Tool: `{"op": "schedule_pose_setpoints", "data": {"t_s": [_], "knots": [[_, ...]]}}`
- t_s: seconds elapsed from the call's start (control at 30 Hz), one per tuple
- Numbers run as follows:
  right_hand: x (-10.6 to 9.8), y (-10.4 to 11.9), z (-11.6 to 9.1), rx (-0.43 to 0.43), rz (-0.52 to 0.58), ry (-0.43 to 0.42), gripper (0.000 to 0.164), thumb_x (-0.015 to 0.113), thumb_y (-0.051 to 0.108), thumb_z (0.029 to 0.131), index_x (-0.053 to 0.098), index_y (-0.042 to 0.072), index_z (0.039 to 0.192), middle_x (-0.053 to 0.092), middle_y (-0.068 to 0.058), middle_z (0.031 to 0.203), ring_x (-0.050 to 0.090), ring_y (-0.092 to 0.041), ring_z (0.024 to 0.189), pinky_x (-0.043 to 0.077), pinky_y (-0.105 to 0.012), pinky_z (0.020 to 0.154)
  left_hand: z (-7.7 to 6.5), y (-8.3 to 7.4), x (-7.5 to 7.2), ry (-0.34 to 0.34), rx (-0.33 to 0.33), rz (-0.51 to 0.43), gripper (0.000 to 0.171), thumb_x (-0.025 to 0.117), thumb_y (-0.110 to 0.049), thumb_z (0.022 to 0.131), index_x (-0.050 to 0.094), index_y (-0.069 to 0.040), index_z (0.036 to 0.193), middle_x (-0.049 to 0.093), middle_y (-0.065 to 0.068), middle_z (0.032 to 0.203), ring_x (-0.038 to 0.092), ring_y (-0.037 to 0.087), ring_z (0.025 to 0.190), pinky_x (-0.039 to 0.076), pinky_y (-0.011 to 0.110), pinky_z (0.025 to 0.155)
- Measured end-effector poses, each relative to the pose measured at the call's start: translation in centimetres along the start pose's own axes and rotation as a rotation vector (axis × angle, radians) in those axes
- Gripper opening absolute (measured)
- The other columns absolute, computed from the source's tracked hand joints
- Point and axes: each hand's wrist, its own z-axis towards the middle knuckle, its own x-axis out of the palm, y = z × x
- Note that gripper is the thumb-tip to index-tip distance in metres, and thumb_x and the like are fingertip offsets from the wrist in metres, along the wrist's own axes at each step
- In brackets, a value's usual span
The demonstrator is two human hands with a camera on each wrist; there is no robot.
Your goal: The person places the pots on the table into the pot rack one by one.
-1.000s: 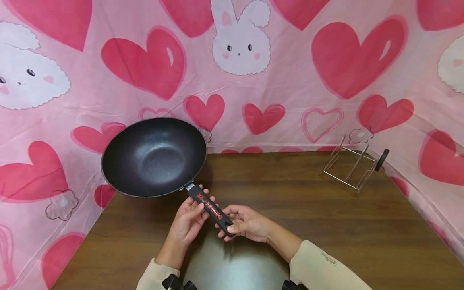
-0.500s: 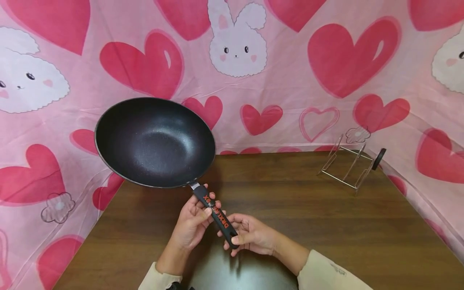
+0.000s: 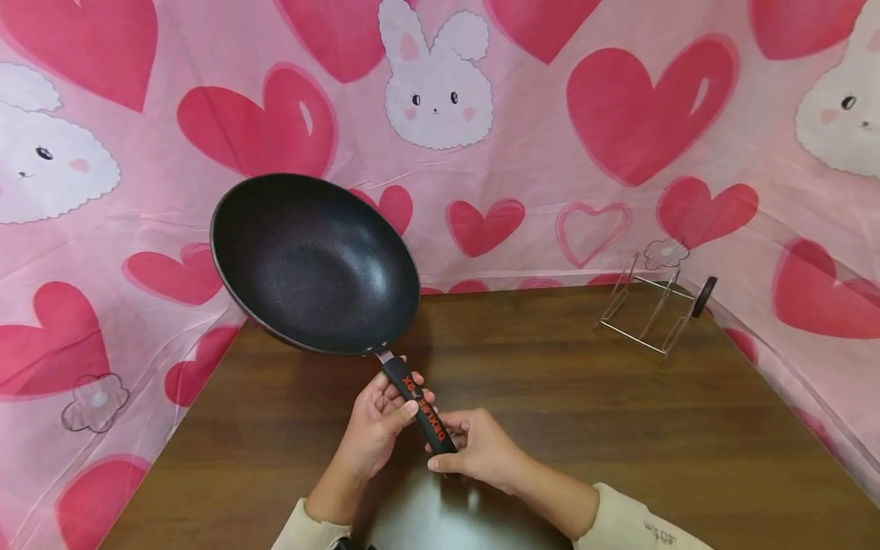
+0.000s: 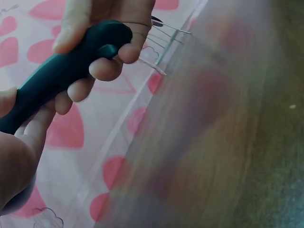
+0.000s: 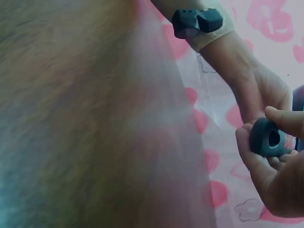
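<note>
A black wok (image 3: 312, 263) is held above the table in the head view, its dark inner side tilted toward me. Its black handle (image 3: 422, 401) with red lettering slants down to the right. My left hand (image 3: 374, 431) grips the handle's upper part, thumb on top and fingers behind. At the lower end, my right hand (image 3: 484, 454) holds the handle between thumb and fingers. The left wrist view shows right-hand fingers (image 4: 104, 70) curled under the handle (image 4: 61, 71). In the right wrist view the handle's end (image 5: 263, 137), with its hanging hole, faces the camera.
A wire rack (image 3: 646, 309) with a black round part stands at the back right of the brown wooden table (image 3: 584, 405). A pink cloth (image 3: 536, 168) with hearts and rabbits hangs behind and at both sides. A shiny grey surface (image 3: 474, 519) lies in front.
The wok has been raised and tilted more upright, then shifted slightly right. Both hands have moved right with the handle. The background has slid left in the head view.
</note>
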Motion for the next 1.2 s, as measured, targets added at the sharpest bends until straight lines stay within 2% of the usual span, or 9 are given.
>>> {"op": "schedule_pose_setpoints", "data": {"t_s": [0.17, 0.37, 0.47, 0.63, 0.77, 0.9, 1.0, 1.1, 1.2], "knots": [[-0.1, -0.8, 0.0, -0.007, 0.104, 0.035, 0.049, 0.071, -0.014, 0.079, 0.054, -0.019, 0.124, 0.064, -0.036, 0.099, 0.069, -0.034, 0.088, 0.057, -0.028, 0.066, -0.1, -0.1, 0.4, -0.021, -0.018, 0.104, 0.065, 0.057, 0.016, 0.087, 0.029, 0.004, 0.144, 0.057, 0.01, 0.116, 0.067, 0.02, 0.101, 0.052, 0.034, 0.091], [-0.4, -2.3, 0.1, -0.099, 0.172, 0.16, 0.047, 0.07, -0.008, 0.083, 0.05, -0.023, 0.123, 0.057, -0.045, 0.101, 0.068, -0.017, 0.077, 0.057, -0.029, 0.067, -0.3, -0.6, 0.6, -0.01, -0.041, 0.254, 0.071, 0.063, 0.011, 0.087, 0.025, 0.007, 0.147, 0.058, 0.013, 0.116, 0.068, 0.023, 0.1, 0.053, 0.033, 0.089], [-0.6, -2.9, 0.3, -0.162, 0.211, 0.238, 0.042, 0.068, -0.006, 0.086, 0.049, -0.025, 0.119, 0.052, -0.048, 0.103, 0.069, -0.017, 0.081, 0.058, -0.031, 0.071, -0.1, -0.9, 0.7, 0.013, -0.035, 0.266, 0.07, 0.065, 0.01, 0.085, 0.03, 0.005, 0.146, 0.06, 0.013, 0.113, 0.069, 0.025, 0.098, 0.055, 0.036, 0.086], [-0.8, -3.3, 0.5, -0.183, 0.298, 0.319, 0.039, 0.066, -0.005, 0.088, 0.047, -0.027, 0.116, 0.05, -0.05, 0.107, 0.069, -0.023, 0.093, 0.057, -0.04, 0.08, 0.3, -1.0, 0.9, 0.085, 0.012, 0.234, 0.065, 0.066, 0.01, 0.086, 0.036, 0.004, 0.143, 0.061, 0.01, 0.109, 0.069, 0.023, 0.092, 0.056, 0.041, 0.081], [-0.8, -3.3, 0.3, -0.168, 0.229, 0.25, 0.041, 0.069, -0.004, 0.087, 0.051, -0.023, 0.118, 0.056, -0.045, 0.109, 0.07, -0.024, 0.094, 0.057, -0.035, 0.077, 0.6, -0.8, 1.1, 0.106, 0.047, 0.27, 0.065, 0.065, 0.012, 0.085, 0.035, 0.007, 0.143, 0.059, 0.008, 0.108, 0.067, 0.022, 0.093, 0.057, 0.04, 0.079], [-0.8, -3.0, -0.2, -0.103, 0.13, 0.124, 0.046, 0.073, 0.0, 0.085, 0.054, -0.018, 0.123, 0.061, -0.037, 0.11, 0.07, -0.027, 0.093, 0.057, -0.026, 0.068, 1.0, -0.6, 1.7, 0.065, 0.037, 0.344, 0.067, 0.067, 0.013, 0.083, 0.037, 0.006, 0.142, 0.059, 0.011, 0.105, 0.067, 0.02, 0.092, 0.057, 0.036, 0.079], [-0.9, -2.8, -0.5, -0.087, 0.143, 0.073, 0.049, 0.072, -0.002, 0.085, 0.051, -0.02, 0.126, 0.06, -0.037, 0.113, 0.067, -0.038, 0.098, 0.057, -0.029, 0.074, 1.5, -0.5, 2.3, 0.044, 0.025, 0.396, 0.069, 0.07, 0.013, 0.081, 0.039, 0.005, 0.142, 0.059, 0.015, 0.105, 0.068, 0.019, 0.091, 0.057, 0.033, 0.079], [-1.2, -2.7, -0.9, -0.092, 0.183, 0.045, 0.049, 0.07, -0.005, 0.085, 0.048, -0.023, 0.125, 0.058, -0.039, 0.114, 0.063, -0.047, 0.101, 0.056, -0.034, 0.079, 2.2, -0.3, 2.8, 0.056, 0.004, 0.417, 0.07, 0.071, 0.013, 0.08, 0.041, 0.004, 0.142, 0.06, 0.021, 0.105, 0.068, 0.021, 0.09, 0.057, 0.034, 0.079], [-1.7, -2.8, -1.3, -0.109, 0.19, 0.027, 0.048, 0.07, -0.006, 0.085, 0.047, -0.026, 0.122, 0.058, -0.039, 0.113, 0.064, -0.046, 0.101, 0.056, -0.036, 0.08, 2.9, 0.0, 3.4, 0.078, -0.02, 0.431, 0.066, 0.073, 0.011, 0.079, 0.046, 0.003, 0.139, 0.063, 0.023, 0.106, 0.07, 0.025, 0.091, 0.057, 0.036, 0.079]]}}
